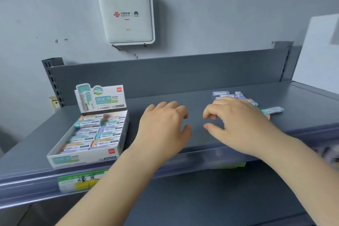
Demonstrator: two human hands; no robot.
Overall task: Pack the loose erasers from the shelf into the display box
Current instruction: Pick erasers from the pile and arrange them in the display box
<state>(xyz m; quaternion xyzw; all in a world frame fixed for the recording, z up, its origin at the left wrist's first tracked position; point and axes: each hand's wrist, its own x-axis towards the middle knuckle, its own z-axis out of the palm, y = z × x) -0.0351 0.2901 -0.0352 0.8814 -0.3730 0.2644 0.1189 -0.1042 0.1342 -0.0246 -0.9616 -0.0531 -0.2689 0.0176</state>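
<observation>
The white display box (80, 159) stands on the left of the grey shelf (183, 101), its lid flap upright, with several wrapped erasers (97, 130) in rows inside. One orange eraser (106, 117) at the box's far end looks blurred. A small pile of loose erasers (229, 94) lies at the right rear of the shelf, and one teal eraser (273, 110) lies apart to the right. My left hand (163, 126) hovers mid-shelf, right of the box, fingers curled loosely and holding nothing. My right hand (238, 121) hovers just in front of the pile, fingers apart and empty, hiding part of it.
A grey back panel (165, 75) closes the shelf's rear. A white router (126, 14) hangs on the wall above. A green and yellow price label (80, 181) sits in the shelf's front rail. A white board (319, 57) stands at the right.
</observation>
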